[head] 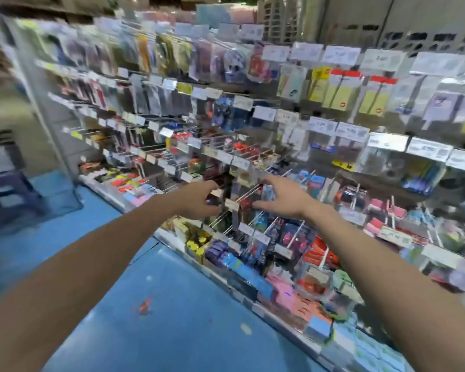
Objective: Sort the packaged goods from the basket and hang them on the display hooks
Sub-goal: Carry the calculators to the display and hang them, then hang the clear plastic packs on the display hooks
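Heavy blur. L hand [199,200] curled beside display hook [249,191]; grip unreadable. R hand [282,197] fingers spread, beside red pkg [245,204].

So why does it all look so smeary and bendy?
Head view: motion blur smears the packets on the display hooks, worst at the left edge; the price tags are unreadable; the wide lens bends the shelf edge into a curve; the left hand and right hand in the middle look sharpest.
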The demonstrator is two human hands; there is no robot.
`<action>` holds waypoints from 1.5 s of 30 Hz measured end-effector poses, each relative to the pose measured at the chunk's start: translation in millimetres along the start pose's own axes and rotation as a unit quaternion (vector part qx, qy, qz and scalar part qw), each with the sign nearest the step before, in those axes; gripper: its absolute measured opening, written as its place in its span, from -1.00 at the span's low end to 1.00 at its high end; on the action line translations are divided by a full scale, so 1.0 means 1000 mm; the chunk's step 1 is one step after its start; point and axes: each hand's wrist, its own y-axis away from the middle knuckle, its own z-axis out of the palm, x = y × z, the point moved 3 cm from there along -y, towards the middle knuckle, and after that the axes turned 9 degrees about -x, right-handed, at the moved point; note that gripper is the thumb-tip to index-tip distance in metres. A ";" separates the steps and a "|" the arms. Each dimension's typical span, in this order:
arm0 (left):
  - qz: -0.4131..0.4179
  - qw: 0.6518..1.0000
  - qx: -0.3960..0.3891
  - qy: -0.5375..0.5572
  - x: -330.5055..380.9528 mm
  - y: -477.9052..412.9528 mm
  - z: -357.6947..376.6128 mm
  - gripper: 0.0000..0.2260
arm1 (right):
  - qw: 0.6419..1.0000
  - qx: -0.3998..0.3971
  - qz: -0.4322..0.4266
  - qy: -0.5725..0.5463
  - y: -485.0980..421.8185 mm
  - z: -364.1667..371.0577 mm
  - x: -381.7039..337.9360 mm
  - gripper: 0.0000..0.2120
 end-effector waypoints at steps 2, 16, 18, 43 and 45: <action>-0.061 0.998 0.016 0.019 -0.046 0.053 0.015 -0.36 | 0.998 -0.026 -0.051 0.015 -0.018 0.022 -0.050 -0.27; -0.478 0.854 0.116 0.169 -0.281 0.538 0.128 -0.47 | 0.886 -0.203 -0.414 0.044 -0.013 0.233 -0.552 -0.34; -0.527 0.822 0.104 0.191 -0.301 0.610 0.152 -0.47 | 0.864 -0.218 -0.450 0.054 0.007 0.267 -0.624 -0.38; -0.777 0.384 0.195 0.459 -0.475 1.024 0.336 -0.33 | 0.530 -0.474 -0.683 0.166 0.161 0.615 -1.194 -0.43; -0.779 0.355 0.204 0.476 -0.500 1.035 0.337 -0.32 | 0.516 -0.495 -0.677 0.173 0.152 0.632 -1.227 -0.42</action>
